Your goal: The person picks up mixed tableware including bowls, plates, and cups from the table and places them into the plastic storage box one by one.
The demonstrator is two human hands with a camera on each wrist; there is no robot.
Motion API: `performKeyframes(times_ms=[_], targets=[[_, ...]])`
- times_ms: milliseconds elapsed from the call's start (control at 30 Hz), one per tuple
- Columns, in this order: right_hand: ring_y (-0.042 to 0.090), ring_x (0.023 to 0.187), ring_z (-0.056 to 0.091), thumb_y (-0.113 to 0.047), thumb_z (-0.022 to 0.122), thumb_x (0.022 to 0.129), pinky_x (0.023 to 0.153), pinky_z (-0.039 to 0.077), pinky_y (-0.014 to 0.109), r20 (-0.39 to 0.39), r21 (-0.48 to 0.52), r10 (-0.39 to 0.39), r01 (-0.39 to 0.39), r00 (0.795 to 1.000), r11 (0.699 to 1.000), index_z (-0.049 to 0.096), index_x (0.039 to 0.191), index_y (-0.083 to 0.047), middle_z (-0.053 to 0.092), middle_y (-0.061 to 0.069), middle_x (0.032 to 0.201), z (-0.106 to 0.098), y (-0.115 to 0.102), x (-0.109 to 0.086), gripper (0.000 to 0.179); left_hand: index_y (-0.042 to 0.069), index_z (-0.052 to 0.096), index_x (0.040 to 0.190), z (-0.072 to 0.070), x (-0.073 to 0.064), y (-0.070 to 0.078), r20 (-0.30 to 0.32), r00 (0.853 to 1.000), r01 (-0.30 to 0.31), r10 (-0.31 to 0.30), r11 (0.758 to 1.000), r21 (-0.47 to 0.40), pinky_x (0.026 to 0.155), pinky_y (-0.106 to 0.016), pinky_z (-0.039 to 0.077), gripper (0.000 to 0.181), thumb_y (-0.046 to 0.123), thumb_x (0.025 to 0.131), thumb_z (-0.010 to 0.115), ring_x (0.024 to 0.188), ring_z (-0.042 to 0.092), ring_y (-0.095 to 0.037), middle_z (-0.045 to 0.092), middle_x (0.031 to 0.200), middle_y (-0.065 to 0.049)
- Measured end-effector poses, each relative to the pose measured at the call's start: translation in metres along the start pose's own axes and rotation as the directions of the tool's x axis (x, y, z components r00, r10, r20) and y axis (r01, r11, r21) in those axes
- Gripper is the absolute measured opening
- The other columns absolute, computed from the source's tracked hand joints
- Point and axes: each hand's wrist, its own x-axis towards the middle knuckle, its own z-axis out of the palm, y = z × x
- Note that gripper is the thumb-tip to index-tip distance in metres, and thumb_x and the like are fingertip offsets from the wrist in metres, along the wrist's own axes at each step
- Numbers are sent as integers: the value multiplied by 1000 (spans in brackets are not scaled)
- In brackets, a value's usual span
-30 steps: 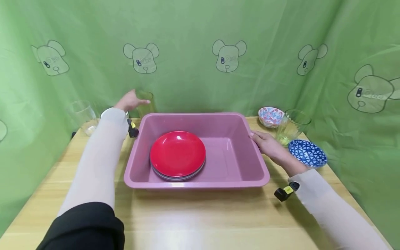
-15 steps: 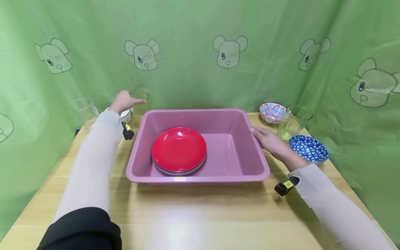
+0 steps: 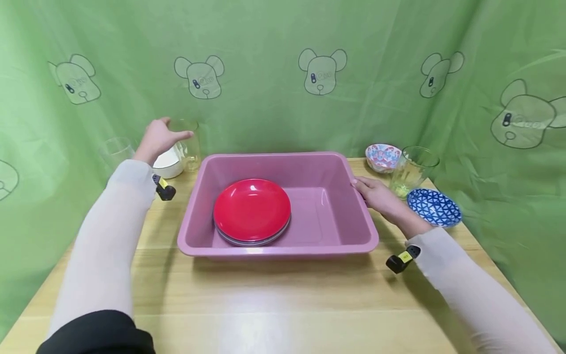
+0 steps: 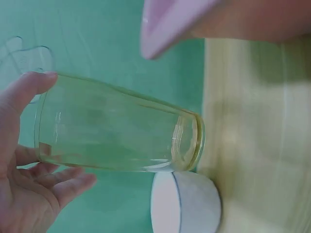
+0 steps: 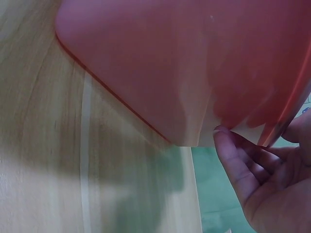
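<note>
At the back left, my left hand (image 3: 158,137) holds a yellowish clear drinking glass (image 3: 191,150) near its rim. In the left wrist view the thumb lies on one side of the glass and the fingers on the other; its base is close over the wooden table. A white bowl (image 4: 197,204) with a dark rim line stands right beside that base. My right hand (image 3: 378,197) grips the right rim of a pink plastic basin (image 3: 278,251), fingers under the rim in the right wrist view. Inside the basin, on its left, a red plate (image 3: 252,210) tops a stack of plates.
Behind my left forearm stands another clear glass (image 3: 116,147). Near my right hand are a patterned pink-and-blue bowl (image 3: 382,156), a greenish glass (image 3: 413,169) and a blue-and-white dish (image 3: 434,207). A green curtain (image 3: 265,113) hangs close behind the table (image 3: 265,300).
My left hand has moved left with the glass, away from the basin toward the white bowl, which shows more now. The right hand keeps its grip on the basin rim.
</note>
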Motion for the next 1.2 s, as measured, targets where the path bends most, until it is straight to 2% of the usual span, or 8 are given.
performKeyframes(times_ms=[167, 367, 467, 633, 767, 900, 1033, 1200], targets=[[34, 110, 61, -36, 32, 108, 86, 57, 35, 2, -29, -2, 2, 1000, 1000, 37, 146, 6, 55, 29, 129, 0, -4, 0, 57, 3, 8, 156, -12, -9, 13, -48, 999, -10, 9, 999, -31, 117, -53, 18, 108, 57, 85, 68, 146, 15, -37, 12, 161, -18], [35, 108, 62, -36, 36, 107, 84, 57, 34, -3, -75, 4, -5, 1000, 997, 38, 145, 6, 57, 30, 126, -2, -9, 0, 57, 9, 6, 157, -22, -20, 28, -82, 996, -21, 19, 999, -24, 119, -48, 14, 108, 60, 84, 66, 147, 11, -31, 10, 162, -13], [35, 105, 64, -35, 39, 107, 81, 58, 33, -14, -122, -3, 1, 1000, 992, 44, 142, 7, 59, 29, 123, -4, -12, 0, 55, 11, 6, 158, -25, -25, 35, -96, 995, -33, 30, 999, -26, 119, -46, 16, 107, 61, 84, 66, 146, 17, -29, 11, 162, -11], [34, 99, 66, -32, 45, 105, 79, 59, 35, -19, -216, -33, 28, 999, 976, 48, 138, 8, 62, 29, 119, -7, -18, 2, 52, 14, 9, 158, -28, -31, 48, -119, 992, -48, 42, 997, -53, 114, -44, 30, 106, 60, 83, 68, 137, 33, -27, 17, 161, -8], [39, 103, 64, -31, 48, 104, 86, 56, 44, -41, -292, -53, 39, 998, 956, 44, 141, 7, 58, 30, 126, -11, -26, 3, 53, 16, 11, 158, -28, -37, 59, -123, 991, -63, 53, 995, -81, 109, -42, 38, 105, 59, 83, 69, 133, 40, -25, 22, 159, -6], [44, 118, 55, -34, 49, 103, 96, 48, 55, -90, -351, -75, 39, 993, 936, 42, 143, 4, 49, 28, 138, -14, -38, 5, 56, 17, 15, 158, -26, -43, 71, -130, 988, -95, 83, 991, -90, 109, -39, 38, 102, 58, 83, 70, 132, 41, -23, 26, 158, -5], [44, 126, 47, -41, 48, 102, 101, 42, 58, -122, -346, -102, 54, 987, 937, 40, 145, 2, 44, 26, 144, -14, -52, 8, 61, 18, 20, 157, -19, -48, 81, -127, 986, -127, 110, 983, -132, 108, -37, 39, 98, 55, 83, 72, 130, 43, -21, 29, 156, -3], [41, 130, 44, -45, 48, 101, 105, 37, 58, -144, -327, -134, 81, 981, 941, 37, 149, -4, 42, 20, 148, -11, -70, 11, 64, 20, 23, 156, -11, -52, 92, -89, 986, -154, 138, 963, -222, 106, -39, 41, 94, 49, 83, 74, 127, 47, -19, 31, 155, 1]])
